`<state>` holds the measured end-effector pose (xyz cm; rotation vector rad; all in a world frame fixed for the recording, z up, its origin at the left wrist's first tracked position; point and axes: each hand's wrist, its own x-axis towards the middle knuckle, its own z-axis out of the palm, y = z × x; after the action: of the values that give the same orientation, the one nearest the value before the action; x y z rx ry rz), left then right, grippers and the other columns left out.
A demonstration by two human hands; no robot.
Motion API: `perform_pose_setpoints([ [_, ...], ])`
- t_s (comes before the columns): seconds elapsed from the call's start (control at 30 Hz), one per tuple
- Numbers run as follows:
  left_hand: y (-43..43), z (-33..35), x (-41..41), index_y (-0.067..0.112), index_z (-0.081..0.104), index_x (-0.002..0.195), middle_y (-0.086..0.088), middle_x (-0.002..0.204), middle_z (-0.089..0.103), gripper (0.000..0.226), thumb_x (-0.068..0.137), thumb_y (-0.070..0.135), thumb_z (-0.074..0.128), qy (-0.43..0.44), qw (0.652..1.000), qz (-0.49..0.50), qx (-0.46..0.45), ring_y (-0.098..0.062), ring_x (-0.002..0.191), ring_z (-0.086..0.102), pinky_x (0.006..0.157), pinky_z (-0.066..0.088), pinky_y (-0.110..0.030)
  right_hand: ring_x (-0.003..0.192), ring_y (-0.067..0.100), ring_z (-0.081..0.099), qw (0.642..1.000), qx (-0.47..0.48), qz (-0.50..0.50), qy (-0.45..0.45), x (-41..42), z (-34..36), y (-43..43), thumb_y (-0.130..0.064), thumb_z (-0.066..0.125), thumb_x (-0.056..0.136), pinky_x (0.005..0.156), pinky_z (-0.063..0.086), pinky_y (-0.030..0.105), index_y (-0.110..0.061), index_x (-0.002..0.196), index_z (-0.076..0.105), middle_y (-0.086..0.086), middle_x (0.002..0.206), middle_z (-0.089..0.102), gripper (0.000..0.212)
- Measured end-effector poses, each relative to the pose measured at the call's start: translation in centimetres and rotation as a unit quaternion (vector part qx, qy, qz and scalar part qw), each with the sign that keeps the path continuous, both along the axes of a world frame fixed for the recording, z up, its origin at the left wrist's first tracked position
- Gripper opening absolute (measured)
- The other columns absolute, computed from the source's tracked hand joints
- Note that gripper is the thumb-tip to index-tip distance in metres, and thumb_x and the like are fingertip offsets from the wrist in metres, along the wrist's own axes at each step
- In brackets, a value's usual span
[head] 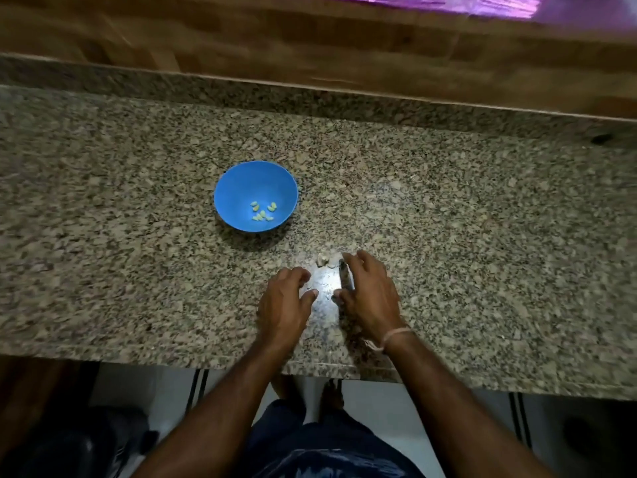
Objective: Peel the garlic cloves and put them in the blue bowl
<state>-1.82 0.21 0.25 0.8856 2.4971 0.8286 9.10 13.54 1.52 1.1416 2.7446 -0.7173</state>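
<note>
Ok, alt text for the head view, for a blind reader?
A left hand and right hand rest on a granite counter near its front edge, pale bits beyond their fingers; the right covers a dark thing, too blurred to name. A blue bowl farther back, left, holds several peeled cloves.

The speckled grey-and-beige granite countertop (pixel 448 208) is polished stone. A white glare shines off it just at 6 o'clock of the small pale garlic scraps (pixel 325 259), which look dry and matt. At 10 o'clock from that glare, the round blue bowl (pixel 241 188) looks like smooth plastic with a soft satin sheen, and the pale-yellow peeled garlic cloves (pixel 263 212) inside look smooth. Along 12 o'clock runs a matt brown wood-grain wall panel (pixel 310 46) with a shiny purple sheet (pixel 448 5) at 1 o'clock, and dark blue cloth trousers (pixel 286 415) at 6 o'clock.
</note>
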Motion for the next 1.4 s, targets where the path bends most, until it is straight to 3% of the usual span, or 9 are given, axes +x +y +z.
perform_pose_setpoints([
  [0.13,0.3,-1.1,-0.6,0.027,0.066,0.098,0.007,0.097,0.059,0.011,0.091,0.024,0.074,0.031,0.999,-0.020,0.003,-0.019,0.095,0.057,0.066,0.036,-0.031,0.155,0.030,0.021,0.999,0.006,-0.010,-0.050,-1.9,-0.1,0.5,-0.041,0.081,0.087,0.122,0.026,0.050,-0.025,0.160,0.033,0.006,0.171,0.021,0.089],
  [0.47,1.2,-0.6,-1.3,0.027,0.056,0.085,0.007,0.082,0.060,0.019,0.100,0.014,0.060,0.018,1.000,0.016,0.014,-0.018,0.078,0.056,0.058,0.042,-0.035,0.157,0.029,0.014,0.997,0.021,-0.015,-0.078,-2.9,0.1,1.1,-0.043,0.083,0.084,0.120,0.024,0.055,-0.026,0.162,0.024,0.004,0.173,0.015,0.100],
  [0.53,1.3,0.8,-1.6,0.026,0.055,0.086,0.007,0.080,0.061,0.020,0.102,0.013,0.056,-0.010,0.996,0.062,0.055,-0.015,0.072,0.058,0.054,0.042,-0.027,0.157,0.031,0.013,0.997,0.018,-0.008,-0.081,-2.8,0.0,1.3,-0.043,0.083,0.084,0.120,0.025,0.057,-0.025,0.162,0.023,0.005,0.172,0.014,0.101],
  [0.63,2.3,3.5,-3.9,0.026,0.060,0.091,0.010,0.084,0.065,0.015,0.102,0.015,0.060,0.019,0.987,0.117,0.112,-0.013,0.074,0.062,0.059,0.044,-0.031,0.158,0.031,0.010,0.997,0.011,-0.003,-0.076,-2.8,-0.3,1.5,-0.046,0.082,0.085,0.121,0.023,0.059,-0.025,0.163,0.020,0.006,0.174,0.011,0.102],
  [0.87,6.1,4.1,-11.6,0.022,0.066,0.098,0.005,0.099,0.070,0.006,0.097,0.019,0.071,0.118,0.979,0.165,0.020,-0.020,0.086,0.065,0.059,0.032,-0.029,0.159,0.032,0.006,0.998,0.005,0.011,-0.069,-2.6,-0.8,1.9,-0.048,0.079,0.087,0.124,0.018,0.061,-0.025,0.165,0.015,0.007,0.175,0.005,0.104],
  [0.97,6.3,3.8,-12.2,0.019,0.069,0.111,0.001,0.111,0.069,0.017,0.095,0.015,0.074,0.126,0.977,0.169,-0.018,-0.024,0.093,0.067,0.068,0.041,-0.033,0.159,0.032,0.006,0.998,0.001,0.015,-0.061,-2.5,-1.1,2.0,-0.049,0.080,0.086,0.125,0.016,0.062,-0.024,0.165,0.016,0.007,0.174,0.006,0.104],
  [1.13,4.6,3.9,-6.5,0.022,0.066,0.107,0.005,0.105,0.062,0.010,0.097,0.021,0.070,0.151,0.975,0.146,0.076,-0.013,0.086,0.058,0.066,0.038,-0.029,0.158,0.031,0.010,0.999,-0.007,0.016,-0.035,-2.4,-1.4,2.2,-0.049,0.082,0.083,0.124,0.015,0.062,-0.026,0.163,0.022,0.006,0.173,0.011,0.102],
  [1.27,3.0,0.8,-0.1,0.026,0.063,0.108,0.010,0.101,0.058,0.017,0.095,0.018,0.071,0.062,0.992,0.098,0.040,-0.013,0.086,0.057,0.063,0.037,-0.028,0.151,0.028,0.026,0.999,-0.013,0.042,0.031,-1.5,-2.2,2.7,-0.039,0.084,0.084,0.123,0.023,0.048,-0.027,0.155,0.043,0.004,0.164,0.032,0.084],
  [1.4,2.5,-1.1,1.7,0.026,0.060,0.114,0.006,0.106,0.058,0.025,0.094,0.019,0.072,0.036,0.997,0.066,-0.005,-0.018,0.093,0.060,0.065,0.045,-0.033,0.113,0.018,0.046,0.988,-0.043,0.019,0.146,-1.6,-2.8,3.1,-0.017,0.082,0.087,0.092,0.048,0.036,-0.020,0.128,0.066,-0.004,0.123,0.055,0.043],
])
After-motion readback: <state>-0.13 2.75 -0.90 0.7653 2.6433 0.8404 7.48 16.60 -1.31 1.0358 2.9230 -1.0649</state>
